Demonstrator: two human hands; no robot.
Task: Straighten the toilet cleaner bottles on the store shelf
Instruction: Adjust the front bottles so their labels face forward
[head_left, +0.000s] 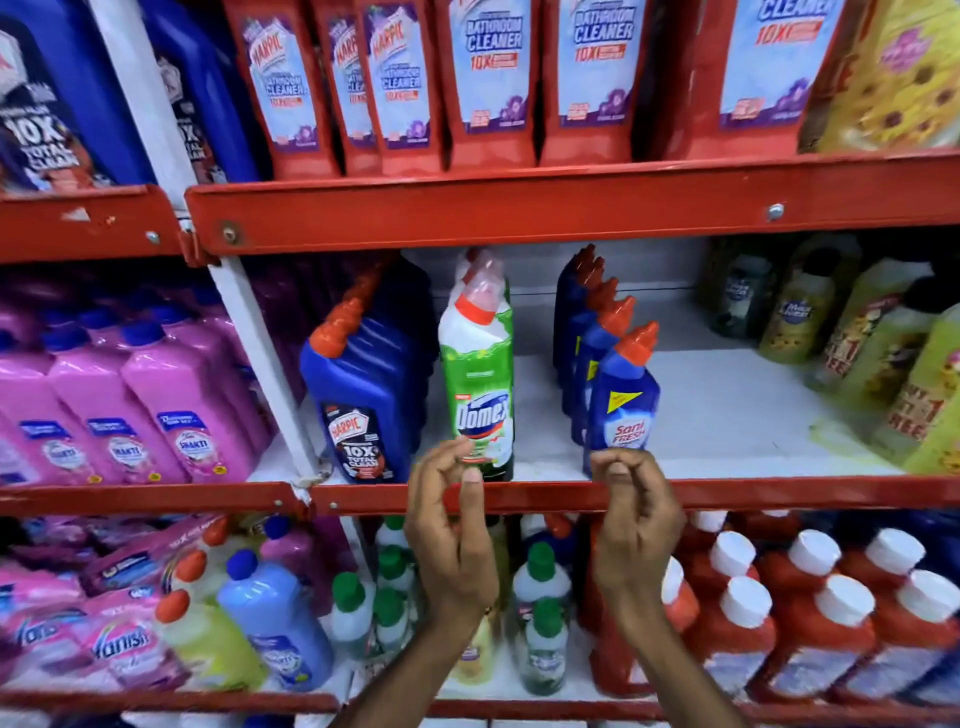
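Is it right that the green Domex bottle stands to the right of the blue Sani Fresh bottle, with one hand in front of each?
Not quite. In the head view the green Domex bottle stands to the left of the blue Sani Fresh bottle, not the right. The rest holds: the left hand is in front of the Domex, the right hand in front of the Sani Fresh.

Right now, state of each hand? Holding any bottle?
Left hand: fingers curled at the base of the green Domex bottle; grip cannot be told.
Right hand: fingers curled at the base of the blue Sani Fresh bottle; grip cannot be told.

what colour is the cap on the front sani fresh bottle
Orange-red, on a blue Sani Fresh bottle; the head view shows the cap clearly.
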